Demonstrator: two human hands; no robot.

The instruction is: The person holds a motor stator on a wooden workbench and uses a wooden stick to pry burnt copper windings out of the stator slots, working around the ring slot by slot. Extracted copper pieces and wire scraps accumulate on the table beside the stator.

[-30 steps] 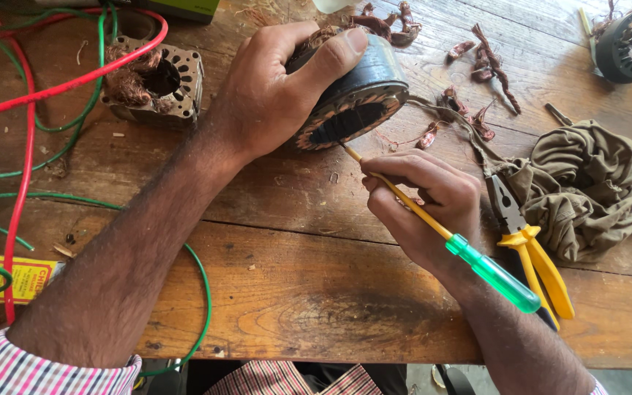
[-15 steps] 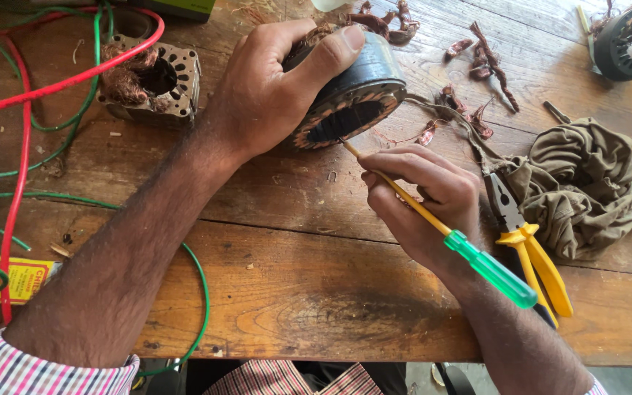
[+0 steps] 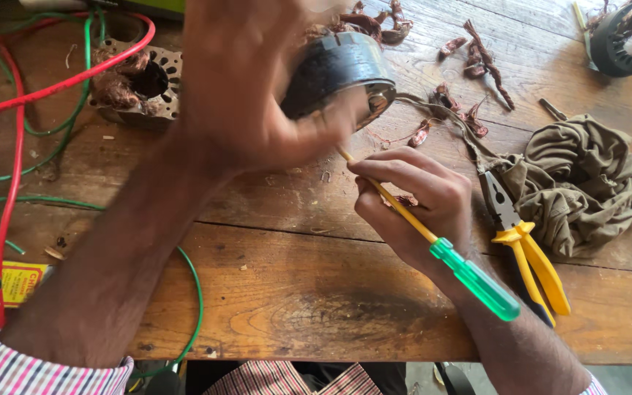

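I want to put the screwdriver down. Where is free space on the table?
Bare wood lies along the near edge of the table, between the green wire and the yellow-handled pliers. It is crowded at the far side: copper scraps, olive cloth, and wires on the left.

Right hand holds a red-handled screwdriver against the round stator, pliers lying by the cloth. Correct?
Not quite. In the head view the screwdriver in the right hand has a green handle and yellow shaft, not red. It points toward the round stator; the pliers lie by the cloth.

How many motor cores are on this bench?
3. One round stator is in the left hand, a square stator with copper windings sits left of it, and a dark motor part lies top right, cut off by the frame.
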